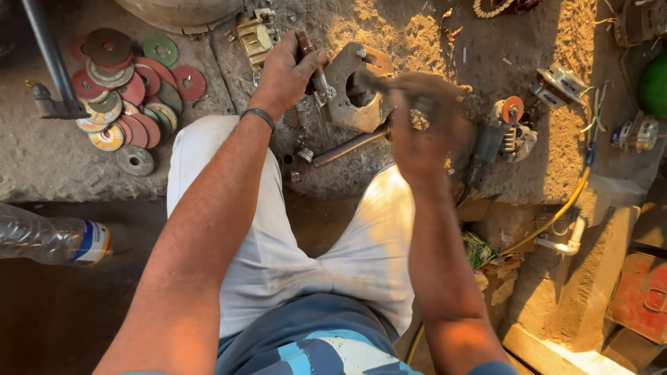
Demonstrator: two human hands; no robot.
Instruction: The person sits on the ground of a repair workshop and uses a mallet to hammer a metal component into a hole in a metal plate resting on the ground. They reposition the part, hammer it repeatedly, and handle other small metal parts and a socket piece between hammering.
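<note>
A: Status of the work piece?

B: The metal bracket (351,94) is sitting on the dusty floor (42,156) just ahead of the knees, near the middle of the far edge of the view. The left hand (286,69) is closing around a short brown-handled tool (314,66), whose tip is touching the bracket's left side.

A: Right hand?

B: The right hand (424,128) is gripping a dark rod-like tool (379,83) and is blurring with motion, so I am reading it as striking or driving at the bracket's round hole. What the tool is exactly, I cannot tell.

A: How far along?

B: Judging mid-step. The bracket is staying whole on the floor, nothing visibly freed from it yet. A loose steel rod (347,147) is lying just beneath it, touching or nearly so.

A: Anything else around?

B: Grinding discs (128,90) are piling at the left, well apart. An angle grinder (504,132) is resting to the right, idle. A plastic bottle (52,239) is lying at the near left edge.
</note>
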